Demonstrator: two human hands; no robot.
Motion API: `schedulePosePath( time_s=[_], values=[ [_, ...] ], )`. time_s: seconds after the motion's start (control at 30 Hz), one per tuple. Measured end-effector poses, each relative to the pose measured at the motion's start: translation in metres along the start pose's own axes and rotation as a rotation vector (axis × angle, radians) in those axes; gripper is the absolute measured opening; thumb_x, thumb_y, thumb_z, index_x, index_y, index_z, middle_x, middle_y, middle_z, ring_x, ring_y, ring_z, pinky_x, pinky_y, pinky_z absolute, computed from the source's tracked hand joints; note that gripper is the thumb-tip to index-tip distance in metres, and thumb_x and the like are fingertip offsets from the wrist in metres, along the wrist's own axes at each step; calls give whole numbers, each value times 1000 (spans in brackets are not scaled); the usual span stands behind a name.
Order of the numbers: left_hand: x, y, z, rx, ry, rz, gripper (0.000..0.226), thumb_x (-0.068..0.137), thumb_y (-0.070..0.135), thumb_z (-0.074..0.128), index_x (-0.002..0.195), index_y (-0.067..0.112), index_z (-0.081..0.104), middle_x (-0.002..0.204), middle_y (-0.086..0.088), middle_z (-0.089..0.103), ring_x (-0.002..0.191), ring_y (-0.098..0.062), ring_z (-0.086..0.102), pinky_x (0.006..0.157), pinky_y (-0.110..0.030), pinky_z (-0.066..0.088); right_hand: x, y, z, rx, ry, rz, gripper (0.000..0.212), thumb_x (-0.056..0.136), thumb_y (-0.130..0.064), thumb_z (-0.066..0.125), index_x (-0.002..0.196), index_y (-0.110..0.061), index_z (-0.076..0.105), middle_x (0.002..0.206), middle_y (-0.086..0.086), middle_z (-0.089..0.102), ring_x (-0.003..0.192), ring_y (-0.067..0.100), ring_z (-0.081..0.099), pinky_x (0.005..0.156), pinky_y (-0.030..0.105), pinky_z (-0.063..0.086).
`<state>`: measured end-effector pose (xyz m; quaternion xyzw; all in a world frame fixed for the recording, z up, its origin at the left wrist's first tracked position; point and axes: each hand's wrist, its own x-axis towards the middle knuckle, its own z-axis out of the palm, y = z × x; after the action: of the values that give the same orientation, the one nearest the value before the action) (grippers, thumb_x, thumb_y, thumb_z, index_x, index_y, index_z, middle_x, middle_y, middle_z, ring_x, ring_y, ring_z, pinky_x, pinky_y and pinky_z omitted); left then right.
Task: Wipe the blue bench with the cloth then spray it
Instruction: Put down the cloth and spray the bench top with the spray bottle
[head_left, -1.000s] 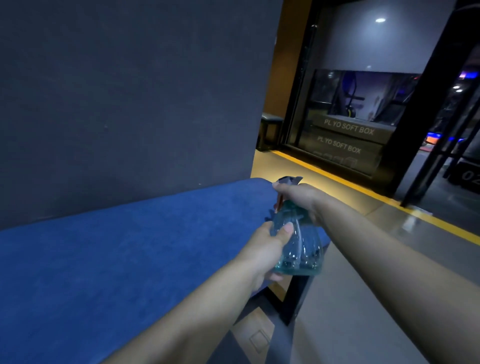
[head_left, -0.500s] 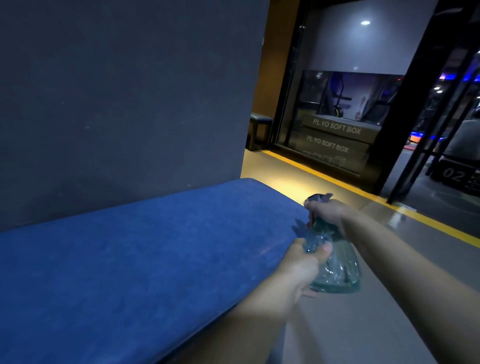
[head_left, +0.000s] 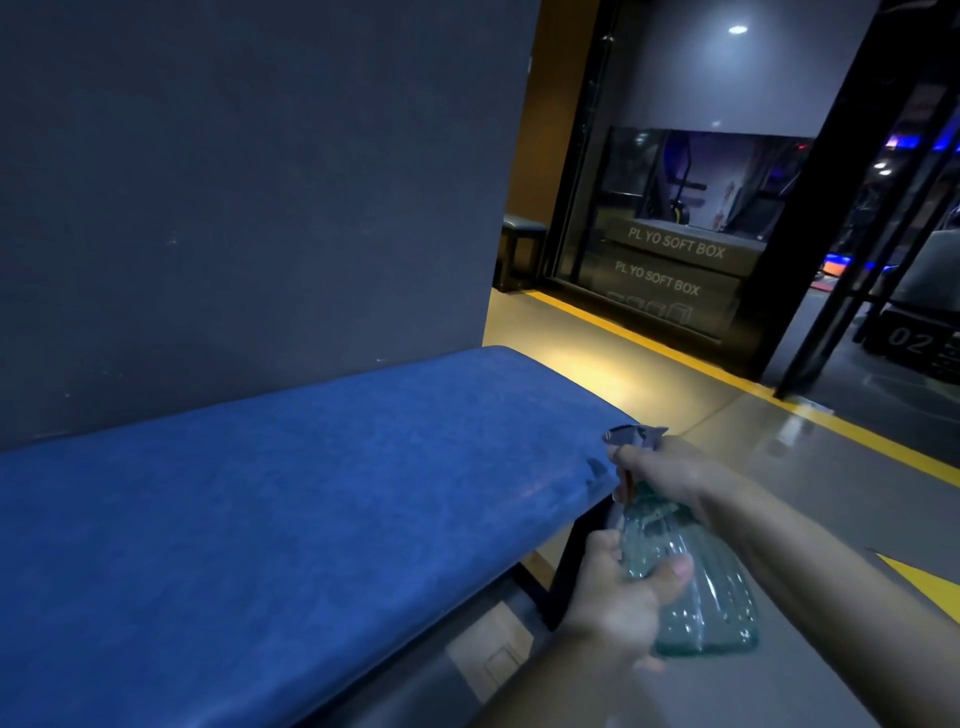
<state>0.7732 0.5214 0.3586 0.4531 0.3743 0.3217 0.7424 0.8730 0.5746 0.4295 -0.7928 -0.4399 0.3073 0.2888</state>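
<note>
The blue bench (head_left: 291, 499) has a velvety padded top and runs from the lower left to the middle, against a dark wall. A clear teal spray bottle (head_left: 696, 587) hangs just off the bench's right end, nozzle turned toward the cushion. My right hand (head_left: 670, 478) is wrapped around the bottle's trigger head. My left hand (head_left: 618, 608) cups the bottle's body from below and the left. No cloth is in view.
A dark grey wall (head_left: 249, 197) stands behind the bench. Black bench legs (head_left: 566, 566) show under its right end. To the right lie a grey floor with a yellow line (head_left: 852, 431), and glass panels with stacked plyo soft boxes (head_left: 670, 270) behind.
Both hands and the bottle have shifted right and down, from over the bench's end to beside it. The view has turned, showing more of the bench top.
</note>
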Motion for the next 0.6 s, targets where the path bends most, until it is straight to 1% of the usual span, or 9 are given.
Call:
schedulePosePath(
  time_s=[0.07,0.13,0.2,0.27,0.33,0.37,0.43,0.53,0.6],
  values=[
    [-1,-4,1,-23,10,16,25,88,29,63,102,34,42,91,18,58,81,-9,62,67,-33,53,-2,2,0,2,-9,-20,36,90,-30,55,107,1,59,104,24,65,90,36,63,78,43,50],
    [-2,-3,-2,-13,19,46,32,88,27,63,113,30,43,105,13,62,90,-14,65,78,-41,54,-2,2,0,54,-14,-46,35,89,-31,56,107,-1,59,104,23,65,92,37,63,74,38,48],
    [-4,0,-7,-11,21,76,31,88,24,64,112,30,45,114,9,62,96,-16,65,86,-44,53,-3,0,2,117,-15,-80,30,89,-31,58,103,-4,59,91,17,67,79,31,64,67,32,48],
    [-3,2,-15,-21,18,101,26,88,20,64,101,32,46,104,11,63,93,-14,65,87,-41,53,-5,-4,6,192,-30,-107,24,90,-29,58,99,-7,58,75,10,65,58,21,67,52,24,50],
    [-3,4,-22,-19,22,127,26,87,17,65,98,33,47,98,12,63,102,-20,65,96,-47,50,-7,-10,9,268,-55,-127,19,91,-25,58,98,-7,56,69,7,62,40,11,64,35,16,44],
    [-3,6,-25,-10,26,142,28,87,18,66,100,34,47,100,10,64,108,-22,64,99,-49,48,-7,-14,11,277,-55,-140,20,91,-25,58,96,-6,57,68,7,62,38,9,63,33,14,42],
    [-3,10,-32,22,41,181,31,86,20,66,105,34,46,108,7,62,113,-22,62,100,-49,47,-6,-22,16,246,-33,-173,26,90,-28,58,94,-3,60,69,8,63,45,14,64,40,16,44],
    [-2,20,-42,29,64,240,31,87,16,65,102,36,46,103,11,62,109,-20,64,99,-47,49,-6,-36,22,212,18,-248,34,89,-31,59,93,2,64,78,13,66,68,25,61,62,28,45],
    [-4,28,-50,41,94,295,34,88,11,63,112,29,46,105,9,62,111,-23,63,100,-48,48,-9,-48,28,251,20,-316,33,88,-31,60,89,2,65,79,13,65,66,26,61,59,29,47]
  ],
)
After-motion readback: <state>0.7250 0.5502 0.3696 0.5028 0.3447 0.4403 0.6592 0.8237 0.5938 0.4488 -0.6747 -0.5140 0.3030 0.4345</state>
